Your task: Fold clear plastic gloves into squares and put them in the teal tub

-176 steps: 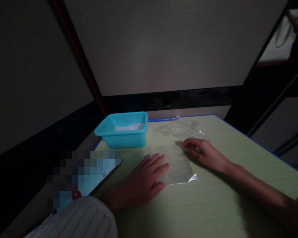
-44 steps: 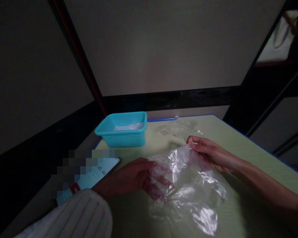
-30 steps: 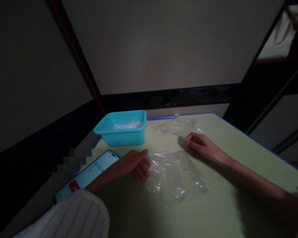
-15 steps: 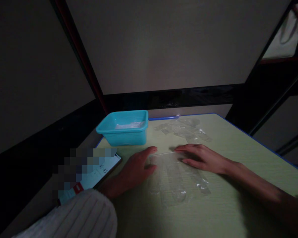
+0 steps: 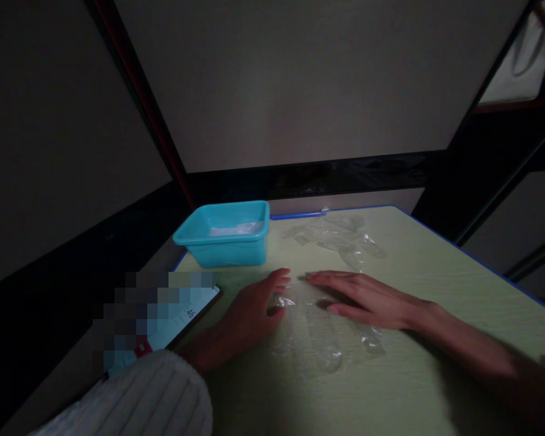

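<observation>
Our left hand (image 5: 254,315) and right hand (image 5: 372,298), thumbs wide, have come closer together over the clear glove (image 5: 326,342), now flat.

left hand (image 5: 253,312): loosely curved | right hand (image 5: 370,297): palm down, fingers (image 5: 331,279) extended | hands apart

From here the phone (image 5: 178,321), lower left, is mostly blurred; mid-frame, the right hand (image 5: 367,297) covers part of a plastic glove (image 5: 323,340).

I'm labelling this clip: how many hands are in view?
2: the left hand at the left edge of the nearer plastic, the right hand over its upper right part.
</observation>
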Demonstrator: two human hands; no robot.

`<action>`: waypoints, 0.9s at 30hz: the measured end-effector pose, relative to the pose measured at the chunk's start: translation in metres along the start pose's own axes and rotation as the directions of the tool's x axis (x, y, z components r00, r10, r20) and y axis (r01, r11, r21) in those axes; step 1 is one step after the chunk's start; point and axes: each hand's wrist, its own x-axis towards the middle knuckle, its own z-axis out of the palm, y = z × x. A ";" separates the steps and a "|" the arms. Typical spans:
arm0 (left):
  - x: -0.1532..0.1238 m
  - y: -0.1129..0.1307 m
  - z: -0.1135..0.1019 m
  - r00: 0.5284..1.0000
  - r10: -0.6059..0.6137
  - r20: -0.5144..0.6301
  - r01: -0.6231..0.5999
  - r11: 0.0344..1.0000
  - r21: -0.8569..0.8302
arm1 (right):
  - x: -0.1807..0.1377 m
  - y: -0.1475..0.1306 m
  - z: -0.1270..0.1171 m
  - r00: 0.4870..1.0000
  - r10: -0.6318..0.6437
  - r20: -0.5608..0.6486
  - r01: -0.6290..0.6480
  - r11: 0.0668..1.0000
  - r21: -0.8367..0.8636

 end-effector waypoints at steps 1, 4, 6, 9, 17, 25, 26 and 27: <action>0.000 0.001 0.000 1.000 -0.001 -0.006 0.001 1.000 -0.019 | 0.001 -0.002 0.001 1.000 -0.005 0.015 0.005 1.000 0.008; -0.001 0.004 -0.002 1.000 -0.009 -0.012 0.008 0.996 -0.088 | 0.001 -0.005 0.003 0.999 -0.008 0.046 0.007 0.999 0.039; 0.000 0.004 -0.003 1.000 -0.009 -0.001 0.009 0.989 -0.147 | 0.001 -0.005 0.003 0.998 0.007 0.059 -0.009 0.999 0.049; 0.002 0.001 -0.003 1.000 0.002 -0.019 -0.005 0.986 -0.168 | 0.001 -0.004 0.004 0.999 0.022 0.049 -0.025 0.998 0.054; 0.005 -0.005 -0.002 0.995 0.052 0.083 -0.065 0.986 0.153 | 0.002 -0.002 0.008 0.997 0.030 0.069 -0.033 0.999 0.038; 0.004 -0.003 -0.005 0.991 0.023 0.130 -0.048 0.982 0.185 | 0.002 -0.004 0.006 0.996 0.047 0.082 -0.052 0.997 0.061; 0.003 -0.003 -0.005 0.991 0.029 0.132 -0.054 0.980 0.190 | 0.002 -0.004 0.006 0.996 0.045 0.077 -0.050 0.997 0.066; 0.003 -0.004 -0.005 0.990 0.041 0.136 -0.067 0.979 0.193 | 0.003 -0.004 0.006 0.997 0.043 0.069 -0.048 0.996 0.073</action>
